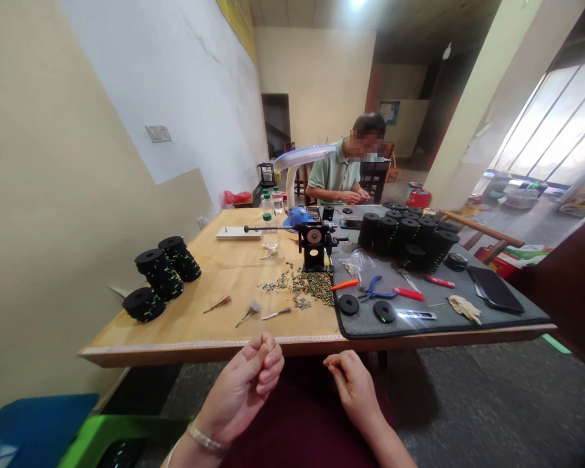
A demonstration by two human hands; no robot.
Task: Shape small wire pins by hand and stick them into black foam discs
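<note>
My left hand point(253, 374) is raised just in front of the table's near edge, thumb and fingers pressed together; whatever they pinch is too small to make out. To its right, my right hand point(351, 380) hovers over my lap, with thumb and forefinger closed on a tiny dark thing I cannot name. The hands are apart and neither touches the table point(190, 260). Closest to them on the wood lie small bundles of thin pins or wires point(248, 313). Behind these spreads a pile of tiny striped beadlike pieces point(314, 286), beside a black hand-cranked winding device point(314, 244).
Stacks of black foam spools stand at left point(158, 270) and right point(409, 231). A grey mat point(322, 328) holds blue pliers point(377, 287), a cutter knife point(416, 314) and a phone point(496, 289). A lamp point(292, 175) and bottles point(270, 242) stand behind. Another person point(338, 172) sits beyond.
</note>
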